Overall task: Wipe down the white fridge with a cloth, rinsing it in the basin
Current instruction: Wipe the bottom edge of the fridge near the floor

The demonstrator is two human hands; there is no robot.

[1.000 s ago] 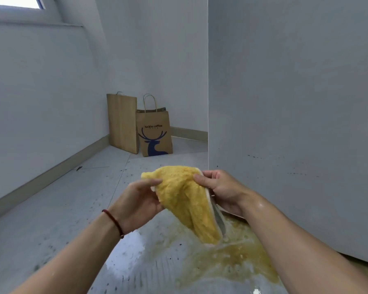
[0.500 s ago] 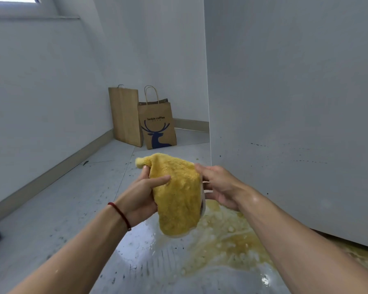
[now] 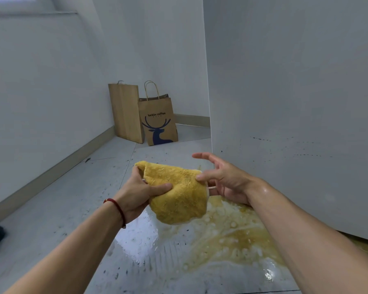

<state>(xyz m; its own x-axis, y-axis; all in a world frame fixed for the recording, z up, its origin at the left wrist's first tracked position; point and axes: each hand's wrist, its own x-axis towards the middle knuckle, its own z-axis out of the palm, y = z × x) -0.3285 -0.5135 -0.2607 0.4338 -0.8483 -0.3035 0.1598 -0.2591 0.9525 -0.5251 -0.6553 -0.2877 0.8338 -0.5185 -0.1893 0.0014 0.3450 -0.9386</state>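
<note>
Cloth: yellow cloth (image 3: 179,196), folded over, held up in front of the body above the wet floor (image 3: 51,209), just left of the white fridge (image 3: 295,102).
Left hand (image 3: 136,194): grips the cloth's left side, thumb curled across its front.
Right hand (image 3: 223,179): fingers spread and mostly straight, thumb tip touching the cloth's right edge.
Floor: yellowish puddle (image 3: 232,234) at the fridge's base.
Corner: two brown paper bags (image 3: 157,122) stood against the wall.
</note>
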